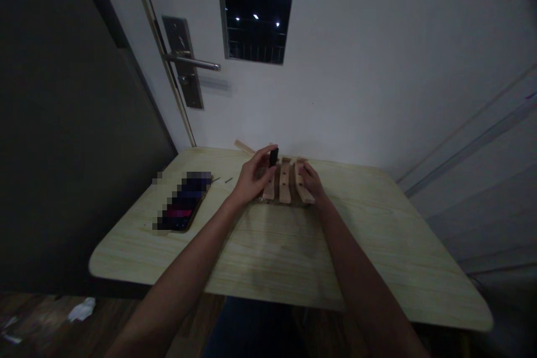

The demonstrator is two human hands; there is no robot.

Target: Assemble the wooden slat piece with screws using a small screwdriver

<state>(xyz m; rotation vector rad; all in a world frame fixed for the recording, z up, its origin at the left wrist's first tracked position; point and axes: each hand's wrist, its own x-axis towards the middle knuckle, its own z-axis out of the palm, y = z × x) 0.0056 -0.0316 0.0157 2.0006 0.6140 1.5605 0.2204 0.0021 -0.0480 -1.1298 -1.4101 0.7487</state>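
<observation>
Several short wooden slats (285,182) with holes lie side by side at the far middle of a pale wooden table (293,257). My left hand (254,176) is closed around a small black tool (273,156), held upright over the leftmost slat. My right hand (311,183) rests on the rightmost slat (302,185), fingers curled over its far end. One more thin wooden strip (244,147) lies behind the left hand by the wall.
A phone (183,201) lies on the table's left part, with two small dark screws or pins (222,180) beside it. A white door with a metal lever handle (191,61) and a dark window stands right behind the table. Paper scraps (81,309) lie on the floor.
</observation>
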